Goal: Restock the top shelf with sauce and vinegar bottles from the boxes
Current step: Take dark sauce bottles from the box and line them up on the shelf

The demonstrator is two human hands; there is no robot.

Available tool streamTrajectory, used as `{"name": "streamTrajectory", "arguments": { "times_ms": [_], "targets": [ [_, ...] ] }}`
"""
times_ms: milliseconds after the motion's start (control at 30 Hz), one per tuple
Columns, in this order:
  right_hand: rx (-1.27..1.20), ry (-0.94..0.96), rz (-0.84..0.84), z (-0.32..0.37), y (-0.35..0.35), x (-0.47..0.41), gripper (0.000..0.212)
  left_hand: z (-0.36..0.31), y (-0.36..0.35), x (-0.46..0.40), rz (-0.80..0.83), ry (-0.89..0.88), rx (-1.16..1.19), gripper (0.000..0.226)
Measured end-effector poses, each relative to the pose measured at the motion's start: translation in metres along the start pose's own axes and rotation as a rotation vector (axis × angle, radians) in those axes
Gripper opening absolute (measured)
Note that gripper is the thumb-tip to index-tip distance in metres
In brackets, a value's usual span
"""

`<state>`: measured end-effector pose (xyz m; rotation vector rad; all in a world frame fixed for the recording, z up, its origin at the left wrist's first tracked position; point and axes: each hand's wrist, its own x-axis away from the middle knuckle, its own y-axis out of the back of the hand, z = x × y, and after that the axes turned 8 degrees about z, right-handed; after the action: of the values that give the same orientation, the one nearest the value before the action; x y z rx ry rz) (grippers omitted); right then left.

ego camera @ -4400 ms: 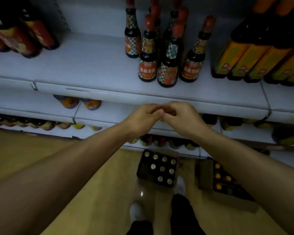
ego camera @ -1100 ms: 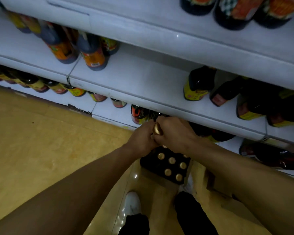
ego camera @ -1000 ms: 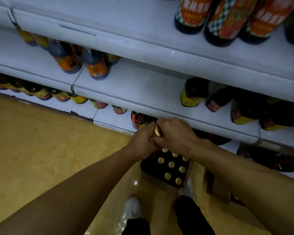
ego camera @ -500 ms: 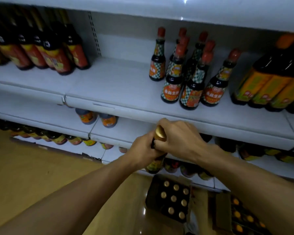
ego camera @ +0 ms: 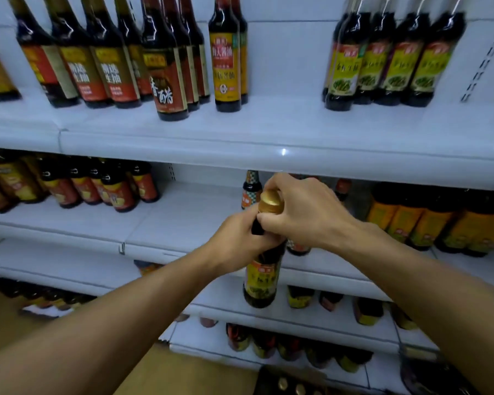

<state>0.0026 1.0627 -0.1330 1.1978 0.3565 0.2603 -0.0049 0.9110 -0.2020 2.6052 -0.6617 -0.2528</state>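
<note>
Gold-capped, the bottle (ego camera: 261,269) is held upright by its neck in both grips, left hand (ego camera: 237,238) and right hand (ego camera: 303,212) wrapped tight, below the top shelf (ego camera: 283,132). It is best raised clear of the lip and set in the gap beside the green-labelled bottles (ego camera: 382,61).

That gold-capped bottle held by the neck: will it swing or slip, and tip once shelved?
The bottle looks full and dark, so probably heavy. Both the left hand and right hand grip its narrow neck, so the body may swing. Tall and slim, it likely tips easily.
</note>
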Motion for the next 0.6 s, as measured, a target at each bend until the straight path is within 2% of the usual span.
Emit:
{"name": "streamTrajectory", "arguments": {
  "times_ms": [333,600],
  "targets": [
    [-0.059,0.008,-0.142,-0.003,0.096,-0.005,0.051,-0.098,0.024,-0.032,0.013,-0.132,-0.004,0.01],
    [-0.188,0.018,-0.273,-0.02,0.161,-0.022,0.053,-0.165,0.043,-0.068,0.024,-0.186,0.022,0.017]
  ]
}}
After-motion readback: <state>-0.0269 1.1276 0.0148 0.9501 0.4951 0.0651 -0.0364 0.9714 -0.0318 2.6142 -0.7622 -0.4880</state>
